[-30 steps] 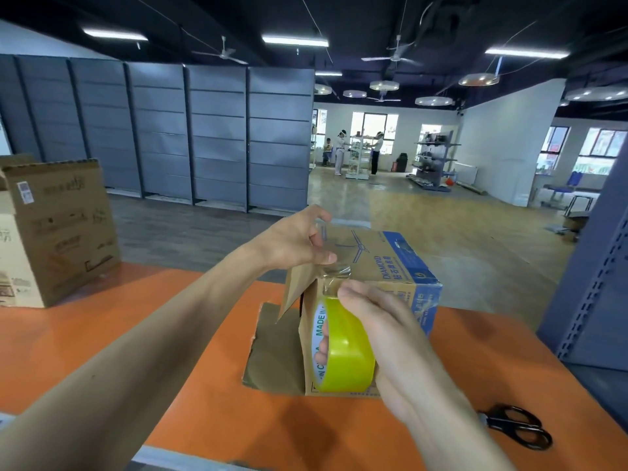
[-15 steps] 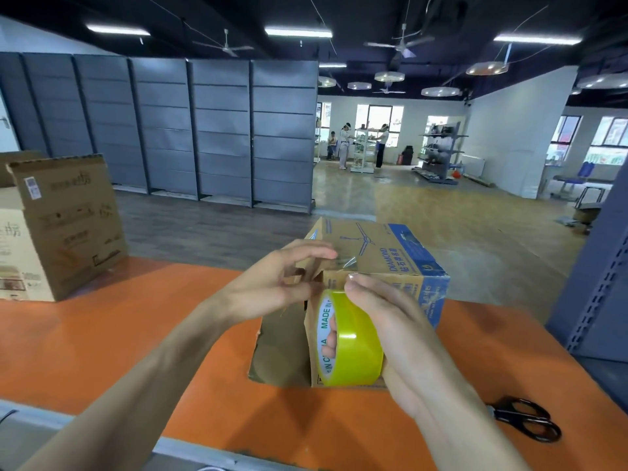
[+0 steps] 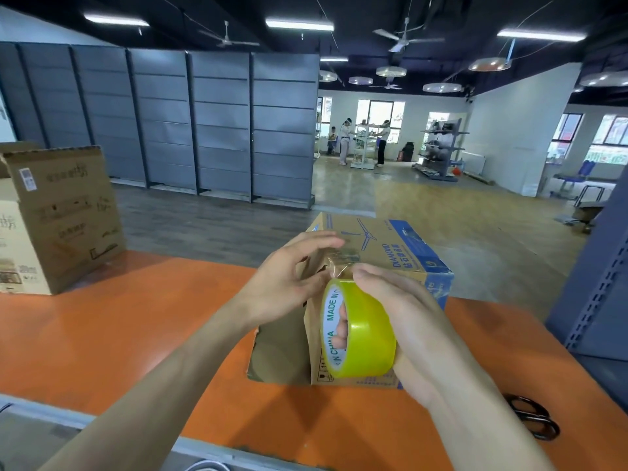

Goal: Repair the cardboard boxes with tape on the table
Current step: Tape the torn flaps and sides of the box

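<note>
Grips the yellow tape roll [image 3: 365,329] in the right hand [image 3: 407,321], fingers through its core — pinches the cardboard box [image 3: 390,246] at its taped top corner with the left hand [image 3: 285,283].

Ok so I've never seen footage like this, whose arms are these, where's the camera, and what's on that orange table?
There is no machine here: the arms belong to a person, and every picture comes from one wide-angle camera worn on their head, looking forward and down. On the orange table stands a small cardboard box with blue print, one flap lying open on the tabletop. The right hand holds a roll of yellow-green tape, fingers through its core, against the box's near side. The left hand is at the box's top corner, where a clear strip of tape leads from the roll; whether it pinches or presses there I cannot tell. A larger cardboard box sits at the far left, and black scissors lie at the right.
</note>
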